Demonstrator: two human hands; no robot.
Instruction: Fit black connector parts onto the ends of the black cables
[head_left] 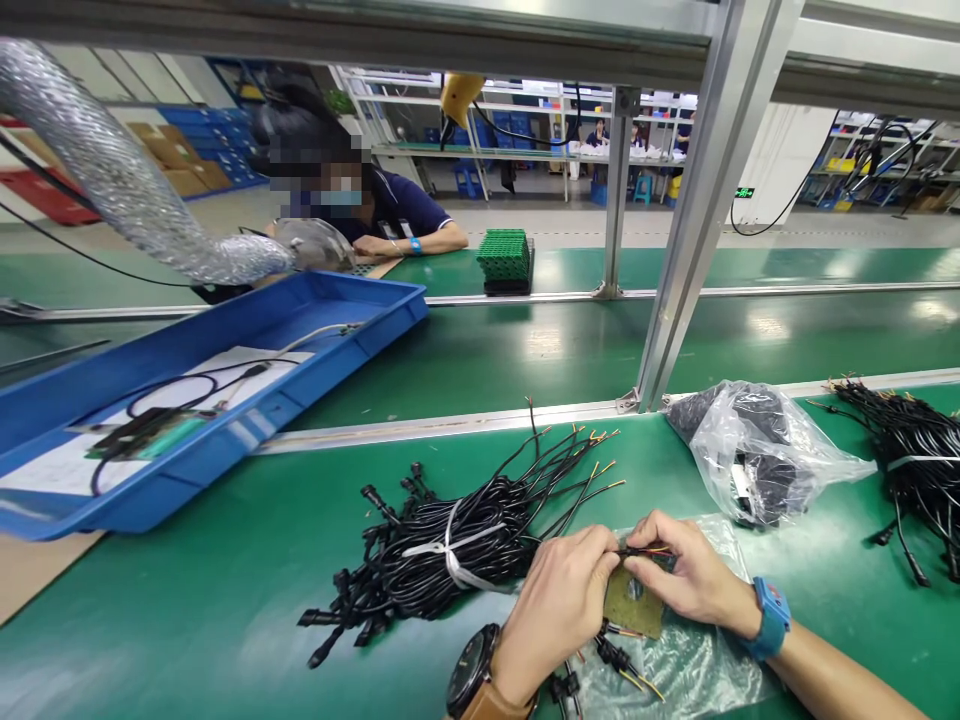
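Note:
My left hand (564, 592) and my right hand (684, 568) meet over the front of the bench, both pinching a thin black cable (634, 551) with red and yellow wire ends. Fingers hide much of it. Just below them lies a yellowish-brown square piece (636, 612) with a hole, on a clear plastic bag (709, 645). Several short black connectors (616, 655) with bare coloured wires lie near my left wrist. Left of my hands rests a bundle of black cables (450, 545), tied with a white strip, plugs to the left and stripped wire ends to the upper right.
A clear bag of black parts (761, 450) and another cable bundle (919, 455) lie to the right. A blue tray (360, 350) holds paper, a circuit board and cables. A metal post (686, 210) rises behind. Across the bench sits a person (412, 205) near green stacked pieces (504, 258).

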